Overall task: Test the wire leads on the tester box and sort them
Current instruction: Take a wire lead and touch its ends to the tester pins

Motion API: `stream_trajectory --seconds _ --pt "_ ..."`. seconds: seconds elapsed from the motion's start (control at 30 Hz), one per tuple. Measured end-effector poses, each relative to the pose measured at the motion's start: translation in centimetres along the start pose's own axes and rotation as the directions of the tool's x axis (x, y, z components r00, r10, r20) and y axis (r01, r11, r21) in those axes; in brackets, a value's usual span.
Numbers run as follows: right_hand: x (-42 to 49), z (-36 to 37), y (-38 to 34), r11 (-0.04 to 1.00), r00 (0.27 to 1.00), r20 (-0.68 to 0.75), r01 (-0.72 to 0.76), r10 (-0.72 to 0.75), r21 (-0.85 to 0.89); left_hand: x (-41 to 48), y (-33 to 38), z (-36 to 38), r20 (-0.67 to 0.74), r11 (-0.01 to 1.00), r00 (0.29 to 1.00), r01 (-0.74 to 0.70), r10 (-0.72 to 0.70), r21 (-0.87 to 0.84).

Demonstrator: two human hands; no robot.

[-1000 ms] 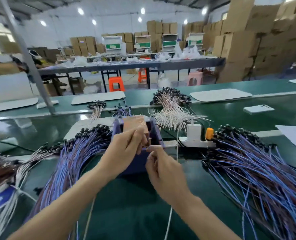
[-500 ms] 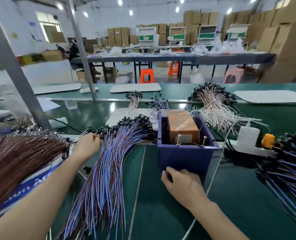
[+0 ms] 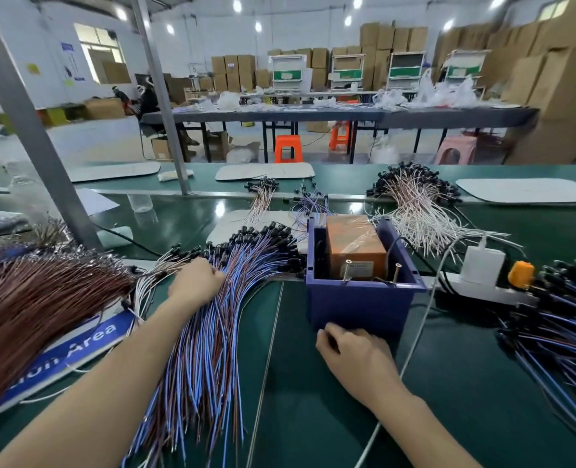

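Observation:
The tester box (image 3: 360, 300) is a blue plastic bin with an orange block and two upright metal pins inside, at the middle of the green bench. My right hand (image 3: 355, 354) rests against the box's near wall with fingers curled, holding nothing that I can see. My left hand (image 3: 197, 280) lies on the big fan of blue and brown wire leads (image 3: 205, 349) left of the box, its fingers curled into the wires near their black capped ends. Another heap of blue leads (image 3: 563, 325) lies to the right.
A brown lead pile (image 3: 33, 309) and a blue label strip (image 3: 77, 349) lie at far left. White leads (image 3: 418, 211) sit behind the box, a white power strip (image 3: 482, 282) with an orange plug to its right. A grey post (image 3: 40, 146) stands at the left.
Both hands left the top of the tester box. My left hand went out to the blue leads at left, then shifted right along them; my right hand dropped to the box's near wall.

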State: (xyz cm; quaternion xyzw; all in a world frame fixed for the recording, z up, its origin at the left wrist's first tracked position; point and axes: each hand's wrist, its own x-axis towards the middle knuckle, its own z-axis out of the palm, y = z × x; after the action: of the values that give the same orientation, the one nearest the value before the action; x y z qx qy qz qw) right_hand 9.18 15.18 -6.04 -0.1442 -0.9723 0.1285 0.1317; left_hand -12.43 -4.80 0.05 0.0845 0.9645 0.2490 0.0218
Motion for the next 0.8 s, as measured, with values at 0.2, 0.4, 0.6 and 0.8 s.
stream_trajectory --seconds 0.2,0.4,0.6,0.8 --pt "0.0 -1.2 0.2 0.947 0.995 0.08 -0.082 0.06 0.31 -3.6 3.4 -3.6 -0.143 0.706 0.99 -0.096 -0.007 -0.701" --pt "0.6 -8.3 -1.7 0.234 0.992 -0.087 0.063 0.094 0.97 -12.1 10.4 -6.4 -0.405 0.565 0.796 -0.605 0.45 -0.562" --pt "-0.8 -14.2 -0.3 -0.462 0.996 -0.053 0.078 0.066 0.884 -19.5 13.9 0.5 -0.123 0.597 0.62 -0.782 0.775 -0.18" --pt "-4.6 -13.4 3.1 -0.436 0.974 0.057 0.045 0.218 0.899 -21.6 12.8 3.4 0.065 0.411 0.411 -0.912 0.909 0.021"
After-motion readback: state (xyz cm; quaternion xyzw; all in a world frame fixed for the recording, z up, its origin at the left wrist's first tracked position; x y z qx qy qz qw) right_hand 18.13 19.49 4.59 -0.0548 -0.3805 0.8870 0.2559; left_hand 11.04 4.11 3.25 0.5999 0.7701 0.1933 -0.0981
